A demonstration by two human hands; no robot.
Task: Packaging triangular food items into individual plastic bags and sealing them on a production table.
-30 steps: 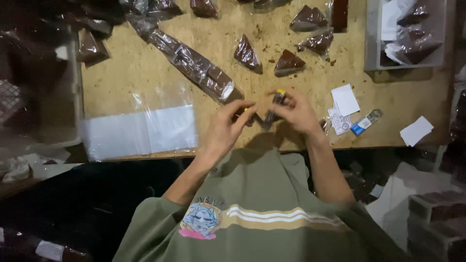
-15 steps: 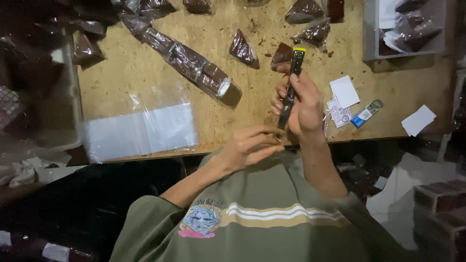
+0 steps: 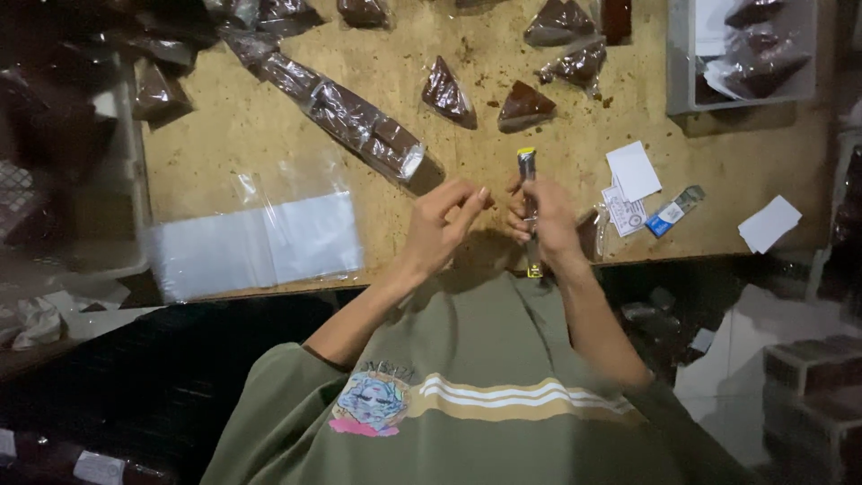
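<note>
The right hand (image 3: pixel 541 220) grips a long thin stick-shaped packet with a yellow tip (image 3: pixel 528 184), holding it upright over the near edge of the scratched wooden table (image 3: pixel 269 135). The left hand (image 3: pixel 442 224) is just beside it, fingers loosely curled and holding nothing that I can see. A stack of clear plastic bags (image 3: pixel 260 242) lies to the left. White paper cards (image 3: pixel 634 171) and a small blue packet (image 3: pixel 673 211) lie to the right. Brown wrapped triangular pieces (image 3: pixel 525 105) rest farther back.
</note>
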